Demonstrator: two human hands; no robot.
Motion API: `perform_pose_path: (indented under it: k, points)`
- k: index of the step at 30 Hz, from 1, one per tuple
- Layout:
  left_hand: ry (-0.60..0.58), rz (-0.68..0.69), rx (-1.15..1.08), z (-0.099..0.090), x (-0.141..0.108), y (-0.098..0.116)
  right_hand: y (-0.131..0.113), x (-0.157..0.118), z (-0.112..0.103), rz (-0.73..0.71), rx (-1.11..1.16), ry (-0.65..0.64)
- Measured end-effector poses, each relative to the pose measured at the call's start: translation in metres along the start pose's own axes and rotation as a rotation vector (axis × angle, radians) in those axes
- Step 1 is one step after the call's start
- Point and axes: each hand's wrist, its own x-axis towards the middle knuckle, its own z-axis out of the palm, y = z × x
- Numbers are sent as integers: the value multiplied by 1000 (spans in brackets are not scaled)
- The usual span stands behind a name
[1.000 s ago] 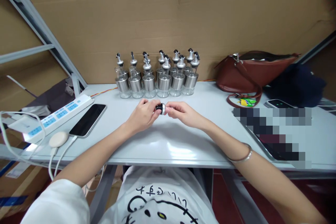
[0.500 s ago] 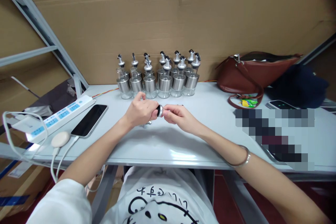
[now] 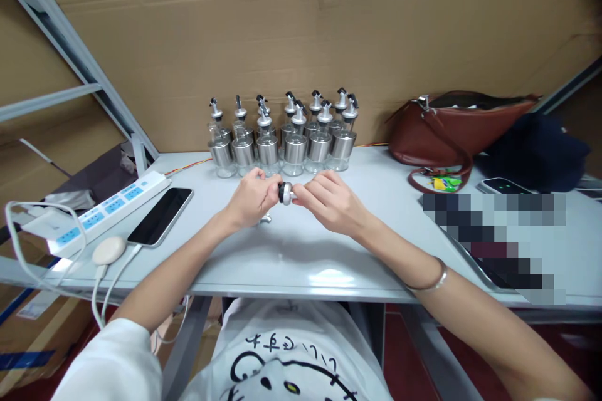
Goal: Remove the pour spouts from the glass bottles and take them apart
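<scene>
Between my two hands, just above the table point(image 3: 301, 250), is a black-and-silver pourer stopper point(image 3: 286, 193), lying sideways. My left hand point(image 3: 253, 199) is closed on its black end. At the silver end, my right hand point(image 3: 329, 203) pinches the narrow spout with its fingers. A small silver piece point(image 3: 266, 218) lies on the table beneath my left hand, partly hidden by it. Behind my hands stand several glass bottles point(image 3: 295, 149) with steel bands. Most carry silver-and-black pourers; the two front-left bottles point(image 3: 243, 150) have bare glass necks.
A power strip point(image 3: 110, 203), a phone point(image 3: 161, 216) and a round white charger point(image 3: 109, 250) with cables lie at the left. A brown handbag point(image 3: 451, 128), a dark cap point(image 3: 536, 150) and a small device point(image 3: 503, 187) are at the right. A cardboard sheet point(image 3: 188, 44) rises behind.
My right hand has turned over, its back now facing up, and it grips the spout from above. My left hand's raised finger has curled in. The stopper has stayed nearly in place.
</scene>
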Motion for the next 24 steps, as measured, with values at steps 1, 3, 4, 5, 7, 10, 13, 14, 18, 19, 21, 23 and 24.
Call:
perform_pose_path:
  k: [1, 3, 4, 5, 7, 10, 13, 14, 18, 19, 21, 23, 24]
  points:
    - [-22, -20, -13, -1, 0, 0, 1, 0, 0, -6, -9, 0]
    - [-66, -59, -46, -2, 0, 0, 1, -1, 3, -20, -24, 8]
    - [-86, -77, -66, -3, 0, 0, 2, -1, 4, -29, -29, 18]
    - [-102, -96, -86, -4, 0, -1, 2, -1, 6, -35, -31, 26]
    - [-116, -134, -119, -4, 1, -3, 2, -2, 11, -14, -16, 26]
    - [-103, -185, -141, -4, 1, -8, 0, -4, 16, 134, 101, -48]
    - [-102, -203, -138, -3, 1, -10, -5, -3, 17, 369, 389, -133]
    - [-102, -205, -133, -3, 1, -10, -7, -2, 16, 464, 518, -148]
    - [-78, -220, -91, -4, -1, -16, -9, -3, 16, 921, 1091, -201]
    - [-59, -232, -74, -6, -2, -20, -7, -5, 17, 994, 1179, -212]
    - [-2, -270, -28, -14, -4, -31, -1, -8, 20, 1059, 1249, -215]
    - [58, -315, 37, -25, -5, -43, 5, -12, 24, 1083, 1243, -191]
    - [66, -329, 70, -30, -6, -48, 8, -13, 26, 1095, 1238, -178]
